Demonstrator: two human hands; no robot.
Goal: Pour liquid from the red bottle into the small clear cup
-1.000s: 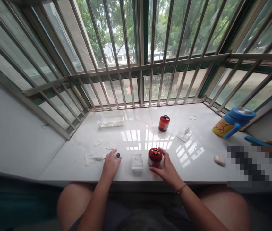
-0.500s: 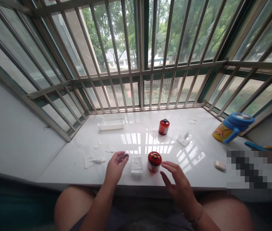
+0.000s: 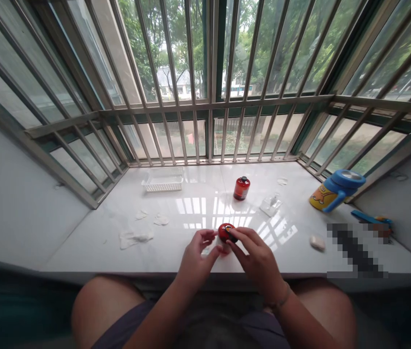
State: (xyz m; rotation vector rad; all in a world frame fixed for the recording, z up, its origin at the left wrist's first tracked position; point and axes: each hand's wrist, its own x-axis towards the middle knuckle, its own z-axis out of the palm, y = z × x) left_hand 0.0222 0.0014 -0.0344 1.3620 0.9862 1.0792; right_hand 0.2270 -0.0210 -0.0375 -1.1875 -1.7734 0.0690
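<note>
A red canister [image 3: 224,233] stands upright near the front edge of the white counter. My left hand [image 3: 200,252] is at its left side, fingers curved round it and fingertips touching or very close to it. My right hand [image 3: 254,249] pinches a small black cap [image 3: 230,234] at the canister's top, on the right of its opening. Whether the cap sits on the opening is too small to tell. The clear square box is mostly hidden behind my left hand.
A second red canister [image 3: 242,188] stands farther back. White basket [image 3: 164,186] at the back left, crumpled wipes [image 3: 135,239] at left, clear packaging [image 3: 270,205] right of centre. Blue-yellow cup [image 3: 336,190], beige lump [image 3: 317,243] and blue strap [image 3: 365,217] at right. Barred windows behind.
My left hand has moved right to the front canister and no longer holds the black cap. The cap is now in my right hand, over the canister's top. The view has shifted slightly.
</note>
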